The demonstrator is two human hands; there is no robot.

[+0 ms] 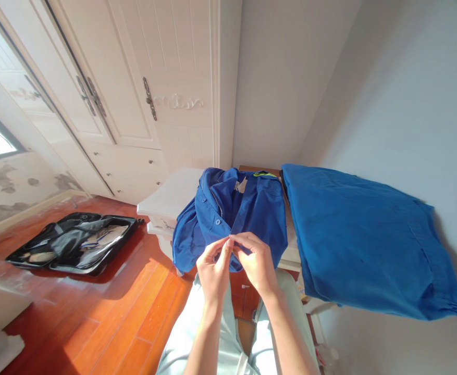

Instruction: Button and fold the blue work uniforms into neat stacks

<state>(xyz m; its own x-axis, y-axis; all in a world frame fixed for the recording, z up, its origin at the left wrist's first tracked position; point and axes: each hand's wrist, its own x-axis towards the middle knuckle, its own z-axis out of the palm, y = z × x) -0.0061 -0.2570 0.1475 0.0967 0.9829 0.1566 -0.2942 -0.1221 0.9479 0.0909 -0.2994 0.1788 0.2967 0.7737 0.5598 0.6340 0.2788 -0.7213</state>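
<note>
A blue work jacket [251, 213] with buttons, a pale label inside the collar and a yellow-green strip lies in front of me. My left hand [215, 265] and my right hand [257, 260] come together over its front opening. Both are closed in a pinch, the fingertips nearly touching at the jacket's front edge. The exact bit of cloth or button between them is hidden by the fingers. Two buttons show on the flap, up and left of my hands.
To the right lies folded blue cloth clothing [361, 239] with a gathered edge. Under the jacket's left side stands a white cabinet [165, 198]. An open black suitcase [103, 260] with things inside rests on the wooden floor [134, 323]. A white wardrobe [181, 67] stands behind.
</note>
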